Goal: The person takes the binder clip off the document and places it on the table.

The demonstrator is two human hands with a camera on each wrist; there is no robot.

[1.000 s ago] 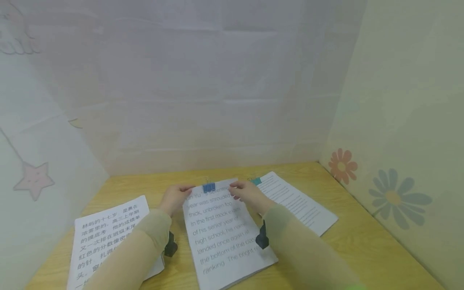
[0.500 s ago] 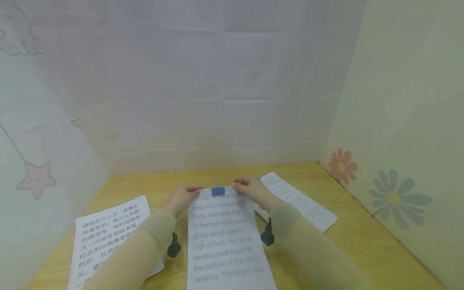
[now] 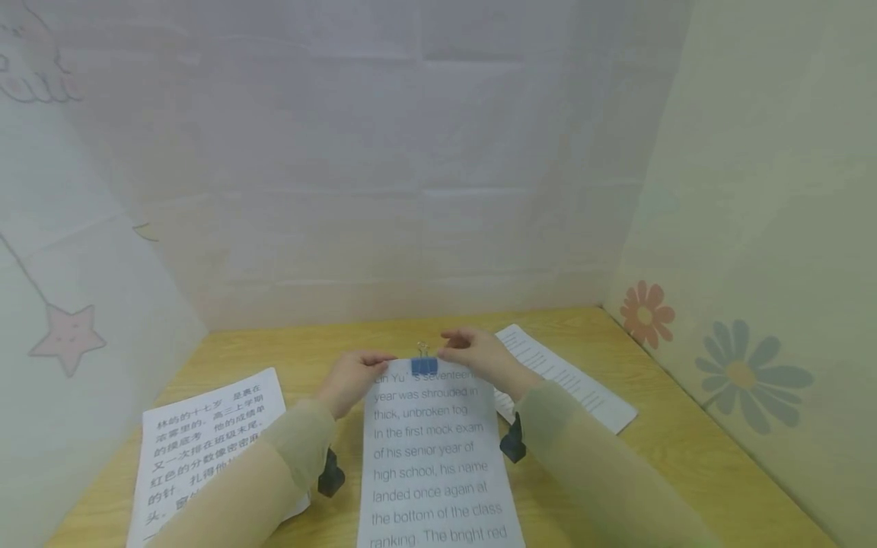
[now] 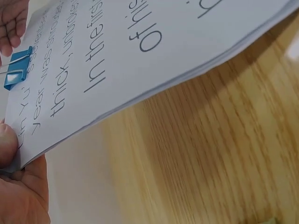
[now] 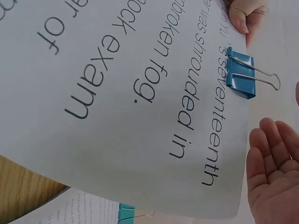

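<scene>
A stack of white sheets [image 3: 432, 457] with large English print is held up in front of me, its near part tilted towards the camera. A blue binder clip [image 3: 424, 366] sits on the middle of its top edge, wire handles standing out. My left hand [image 3: 352, 380] pinches the top left corner, thumb [image 4: 7, 144] on the print and fingers beneath. Close to the clip, my right hand [image 3: 483, 356] is by the top right edge. In the right wrist view its palm and loosely bent fingers [image 5: 268, 133] face the clip, apart from the paper, holding nothing.
A stack of sheets with Chinese print [image 3: 205, 441] lies on the wooden table [image 3: 308, 346] at left, partly under the left forearm. At right lies another stack with small print [image 3: 569, 384]; a teal clip [image 5: 126, 213] shows on it. Walls close in the table's back and sides.
The clipped stack has shifted right and turned straighter, coming nearer to the camera. My left hand moved right with it. The right hand moved slightly right and its fingers came off the paper.
</scene>
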